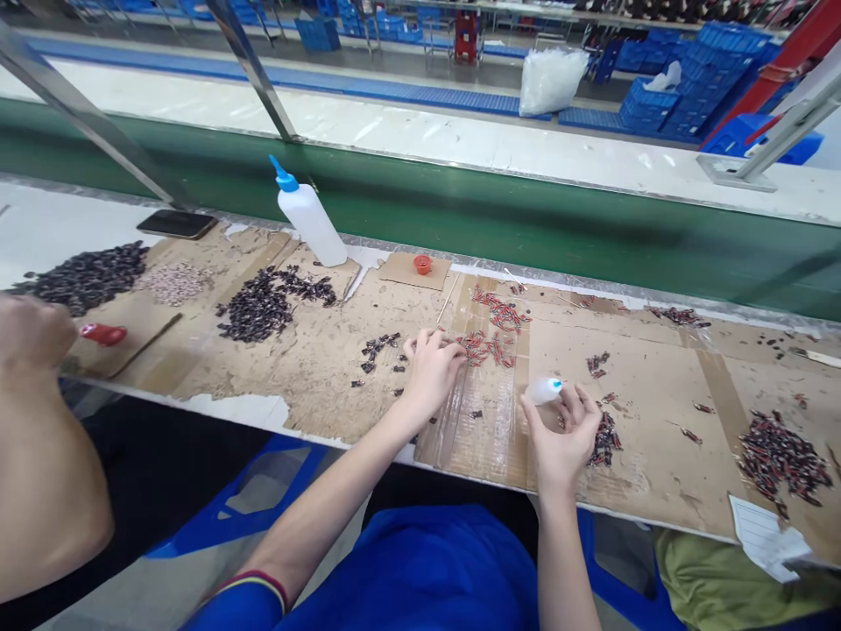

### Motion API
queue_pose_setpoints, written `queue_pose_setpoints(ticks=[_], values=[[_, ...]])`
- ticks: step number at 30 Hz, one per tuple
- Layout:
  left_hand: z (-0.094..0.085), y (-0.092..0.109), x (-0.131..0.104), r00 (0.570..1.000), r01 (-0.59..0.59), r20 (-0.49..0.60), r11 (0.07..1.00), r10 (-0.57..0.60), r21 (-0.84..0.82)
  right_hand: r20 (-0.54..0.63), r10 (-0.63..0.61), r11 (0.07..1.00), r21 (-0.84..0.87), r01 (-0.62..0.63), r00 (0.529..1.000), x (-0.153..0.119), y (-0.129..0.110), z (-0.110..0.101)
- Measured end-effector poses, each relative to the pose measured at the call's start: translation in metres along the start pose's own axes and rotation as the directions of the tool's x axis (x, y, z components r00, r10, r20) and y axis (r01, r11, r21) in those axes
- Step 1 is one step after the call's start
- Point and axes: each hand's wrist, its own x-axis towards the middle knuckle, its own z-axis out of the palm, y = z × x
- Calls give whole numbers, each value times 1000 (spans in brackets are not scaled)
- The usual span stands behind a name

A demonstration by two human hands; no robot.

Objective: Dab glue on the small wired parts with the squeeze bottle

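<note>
Right hand [561, 436] grips a small white bottle [544, 391]; left hand [432, 366] lies loose, fingertips on red parts [483, 348]. Tall bottle [307, 215] stands far left.

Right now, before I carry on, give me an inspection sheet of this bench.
Surface: worn cardboard-covered bench, taped in strips, edge torn.
Job's things: small squeeze bottle with blue tip held in right hand; red-and-dark small parts under left hand.
Clutter: dark part piles and; pale pile; big white bottle; red cap on a card square; phone; paper slip.
Grippers: left hand fingers down on parts, whether it grips any cannot be told; right hand closed round the bottle.
Cables: nothing seen.
Surroundings: green conveyor belt behind; blue crates; another person's arm at left near a red item.
</note>
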Motion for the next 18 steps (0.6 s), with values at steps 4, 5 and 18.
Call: queue_pose_setpoints(ticks=[4,5,18], values=[[8,5,8,998,5,64,998,-9,64,-181,-228,973,-67,219,957,-18,-8,-9],[8,6,8,997,11,80,998,-16,66,-200,-278,960,-81,267,939,-23,-10,-11],[-18,26,-50,953,-74,265,958,150,-277,366,-55,989,147,1,929,-41,-17,12]])
